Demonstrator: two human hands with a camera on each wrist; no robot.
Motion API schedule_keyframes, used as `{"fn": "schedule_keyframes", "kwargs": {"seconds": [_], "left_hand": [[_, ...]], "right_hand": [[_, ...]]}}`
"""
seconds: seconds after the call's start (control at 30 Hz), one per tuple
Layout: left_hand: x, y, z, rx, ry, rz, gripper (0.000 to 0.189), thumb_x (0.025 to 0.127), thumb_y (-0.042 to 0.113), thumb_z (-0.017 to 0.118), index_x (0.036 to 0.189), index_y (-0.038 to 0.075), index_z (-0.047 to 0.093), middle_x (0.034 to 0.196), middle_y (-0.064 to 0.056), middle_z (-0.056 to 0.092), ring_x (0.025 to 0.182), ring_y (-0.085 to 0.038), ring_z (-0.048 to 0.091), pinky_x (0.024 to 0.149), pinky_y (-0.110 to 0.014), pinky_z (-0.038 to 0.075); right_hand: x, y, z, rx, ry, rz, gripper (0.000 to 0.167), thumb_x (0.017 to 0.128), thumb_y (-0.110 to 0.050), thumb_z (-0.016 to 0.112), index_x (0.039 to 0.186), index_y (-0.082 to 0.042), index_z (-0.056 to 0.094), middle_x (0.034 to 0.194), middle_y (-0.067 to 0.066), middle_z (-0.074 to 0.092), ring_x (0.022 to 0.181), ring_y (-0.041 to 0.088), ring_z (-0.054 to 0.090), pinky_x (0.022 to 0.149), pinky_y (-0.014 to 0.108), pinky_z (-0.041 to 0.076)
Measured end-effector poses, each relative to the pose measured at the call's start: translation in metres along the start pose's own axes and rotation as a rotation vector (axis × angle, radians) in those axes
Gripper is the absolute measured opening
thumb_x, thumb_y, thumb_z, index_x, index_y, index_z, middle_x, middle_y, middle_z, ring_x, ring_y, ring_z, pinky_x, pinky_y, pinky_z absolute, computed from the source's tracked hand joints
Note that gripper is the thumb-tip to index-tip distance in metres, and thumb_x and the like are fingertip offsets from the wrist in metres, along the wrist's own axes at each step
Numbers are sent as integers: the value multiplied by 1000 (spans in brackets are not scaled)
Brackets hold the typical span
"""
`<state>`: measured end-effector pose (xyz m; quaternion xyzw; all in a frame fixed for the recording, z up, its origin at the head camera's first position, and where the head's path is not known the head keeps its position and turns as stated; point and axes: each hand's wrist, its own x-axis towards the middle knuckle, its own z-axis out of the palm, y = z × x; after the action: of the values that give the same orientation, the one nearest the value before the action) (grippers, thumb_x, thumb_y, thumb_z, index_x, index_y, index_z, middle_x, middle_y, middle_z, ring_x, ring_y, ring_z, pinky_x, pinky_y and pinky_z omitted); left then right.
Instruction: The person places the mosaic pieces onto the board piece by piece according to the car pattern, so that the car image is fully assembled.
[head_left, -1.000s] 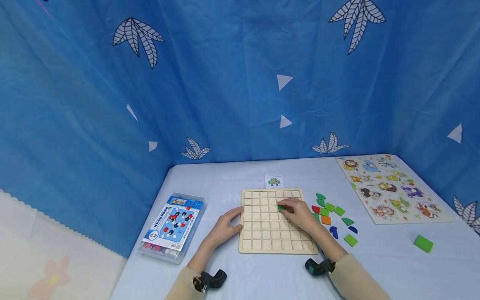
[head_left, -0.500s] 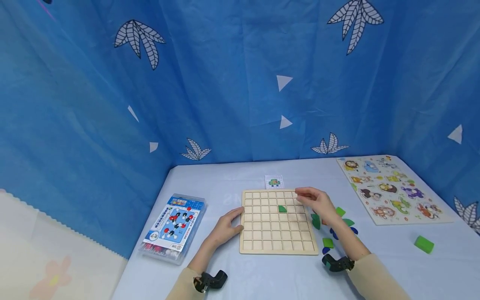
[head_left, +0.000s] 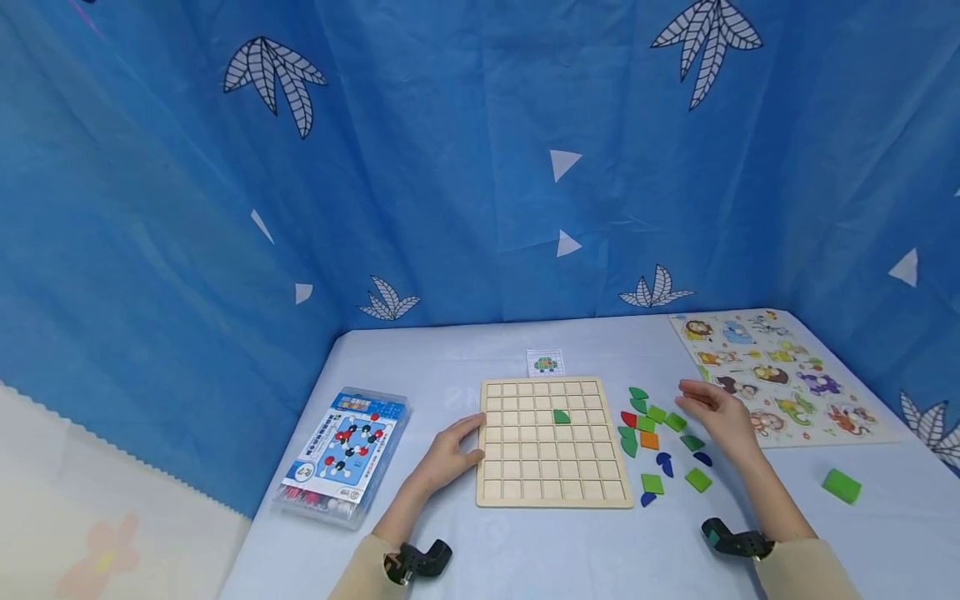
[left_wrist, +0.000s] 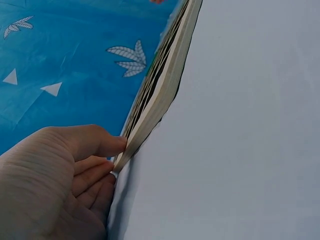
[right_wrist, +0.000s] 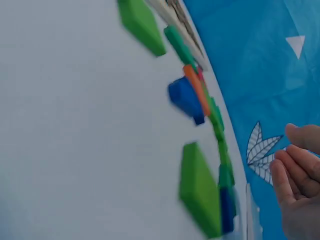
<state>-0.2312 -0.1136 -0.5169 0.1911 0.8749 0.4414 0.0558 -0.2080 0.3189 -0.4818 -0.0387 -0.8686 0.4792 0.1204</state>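
Note:
A wooden grid board (head_left: 525, 454) lies in the middle of the table with one green quarter-circle piece (head_left: 561, 417) in a cell right of centre. My left hand (head_left: 450, 450) rests at its left edge; in the left wrist view the thumb and fingertips touch the board's side (left_wrist: 167, 85). To the right of the board, my right hand (head_left: 723, 417) hovers beside the loose pieces, fingers slightly bent and nothing between them. Among those pieces are green squares (head_left: 698, 479), green quarter-circles (head_left: 629, 447), an orange square (head_left: 649, 441), a red piece (head_left: 628, 418) and blue pieces (head_left: 665, 463).
A small pattern card (head_left: 545, 363) lies behind the board. On the left is a boxed molecule model set (head_left: 345, 454). An animal puzzle board (head_left: 772, 375) and a green block (head_left: 842, 486) lie at the right. Blue curtains (head_left: 450, 167) hang around the table.
My right hand has let go of the green quarter-circle on the grid board and moved right, past the loose pieces. My left hand has stayed at the board's edge.

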Motion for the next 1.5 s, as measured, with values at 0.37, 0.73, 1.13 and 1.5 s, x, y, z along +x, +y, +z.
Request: {"fn": "schedule_keyframes", "kwargs": {"seconds": [0.37,0.73,1.13,1.5], "left_hand": [[0,0,0,7,2,20,58,86,9,65,139,2,44,143,-11,43,134,-28,34,110,-42,29],[0,0,-2,-14,-16,27,57,87,10,65,140,3,44,143,-11,43,134,-28,35,109,-42,30],[-2,1,-3,-18,-10,14,56,87,9,65,139,3,45,142,-11,43,134,-27,35,109,-41,31],[-1,3,-4,-18,-9,0,57,87,9,65,139,3,45,143,-12,43,134,-28,34,110,-41,30]], "right_hand": [[-11,25,2,-182,45,-20,45,92,-29,62,122,4,58,118,23,59,102,31,59,71,9,46],[-14,37,17,-272,59,-115,38,85,-13,70,116,7,60,112,27,60,105,43,55,87,54,47],[-16,37,18,-295,109,-177,29,84,-3,69,110,6,63,107,24,63,99,40,58,84,52,48],[-17,31,14,-312,133,-220,25,83,-4,70,106,5,66,100,23,66,92,38,62,77,47,50]]}}
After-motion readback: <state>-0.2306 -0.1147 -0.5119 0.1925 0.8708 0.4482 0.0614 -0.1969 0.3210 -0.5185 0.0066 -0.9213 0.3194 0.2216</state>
